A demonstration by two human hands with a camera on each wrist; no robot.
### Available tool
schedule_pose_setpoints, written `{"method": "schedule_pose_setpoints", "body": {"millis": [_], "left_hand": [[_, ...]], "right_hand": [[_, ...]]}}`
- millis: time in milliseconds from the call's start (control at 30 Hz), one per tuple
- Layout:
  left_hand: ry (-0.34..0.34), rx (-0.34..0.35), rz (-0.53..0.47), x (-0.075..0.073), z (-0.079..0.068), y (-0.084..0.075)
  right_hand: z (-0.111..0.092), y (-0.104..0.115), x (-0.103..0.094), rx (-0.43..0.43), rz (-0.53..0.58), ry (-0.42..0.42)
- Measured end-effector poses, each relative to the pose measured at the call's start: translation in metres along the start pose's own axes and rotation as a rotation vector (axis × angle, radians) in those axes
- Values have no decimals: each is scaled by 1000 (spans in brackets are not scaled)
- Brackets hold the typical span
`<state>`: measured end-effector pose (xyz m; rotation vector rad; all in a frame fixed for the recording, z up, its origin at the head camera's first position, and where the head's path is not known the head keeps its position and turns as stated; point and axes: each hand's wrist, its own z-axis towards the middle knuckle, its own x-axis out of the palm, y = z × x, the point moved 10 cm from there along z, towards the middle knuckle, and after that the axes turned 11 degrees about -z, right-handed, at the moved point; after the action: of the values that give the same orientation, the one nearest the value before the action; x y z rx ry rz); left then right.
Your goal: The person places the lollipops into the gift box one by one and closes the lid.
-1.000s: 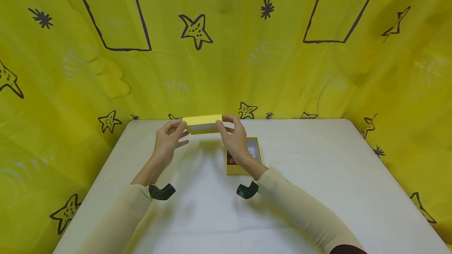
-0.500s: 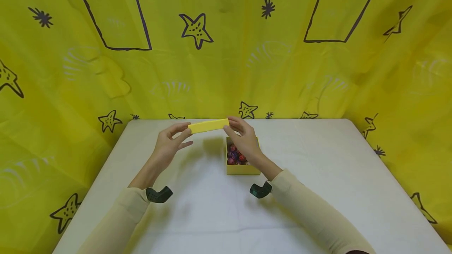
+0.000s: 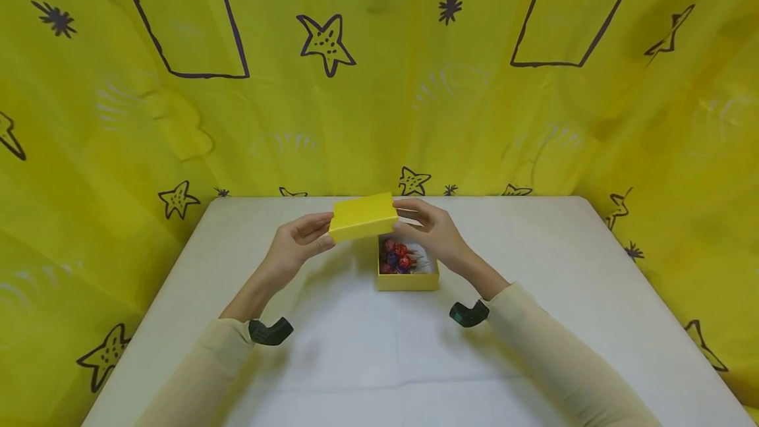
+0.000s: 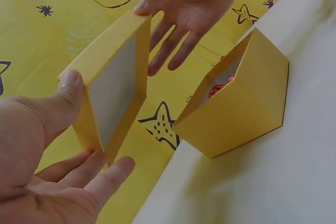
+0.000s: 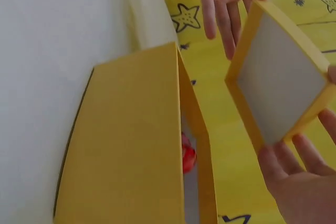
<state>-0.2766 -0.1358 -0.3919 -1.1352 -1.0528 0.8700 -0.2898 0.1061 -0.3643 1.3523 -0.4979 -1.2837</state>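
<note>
Both hands hold a yellow box lid above the table, its pale inside facing down. My left hand pinches the lid's left end between thumb and fingers. At the right end, my right hand grips it the same way. Beneath and slightly right of the lid stands an uncovered yellow box. Inside it lie several lollipops in red and dark purple wrappers, their white sticks pointing right. The lid hides the box's back edge in the head view. In the left wrist view, the lid is apart from the box.
A white table carries the box near its far side. Behind and along both sides hangs a yellow curtain printed with starfish and shells. A dark curved piece sits at each wrist.
The lid has moved right and tipped so that its top now shows. Both hands went with it, the right one farther to the right, uncovering the lollipops. The head view dipped slightly.
</note>
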Motion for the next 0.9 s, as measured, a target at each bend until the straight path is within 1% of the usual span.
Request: {"method": "schedule_pose_setpoints", "body": {"millis": [133, 267, 333, 400, 500, 600, 800, 900], "left_hand": [[28, 20, 72, 7, 0, 1], [65, 22, 130, 15, -2, 4], [80, 20, 144, 18, -3, 5], [101, 18, 126, 23, -3, 7], [125, 18, 92, 29, -2, 10], [142, 16, 82, 34, -1, 14], [172, 32, 138, 45, 3, 25], [176, 39, 176, 49, 5, 28]], "right_hand": [[-7, -5, -6, 23, -4, 89], [-15, -11, -10, 42, -27, 166], [-20, -14, -11, 49, -39, 198], [-24, -16, -13, 55, -56, 217], [-28, -18, -17, 58, -88, 227], [-32, -19, -22, 52, -129, 221], [-39, -21, -28, 33, -186, 210], [-42, -24, -31, 31, -203, 207]]}}
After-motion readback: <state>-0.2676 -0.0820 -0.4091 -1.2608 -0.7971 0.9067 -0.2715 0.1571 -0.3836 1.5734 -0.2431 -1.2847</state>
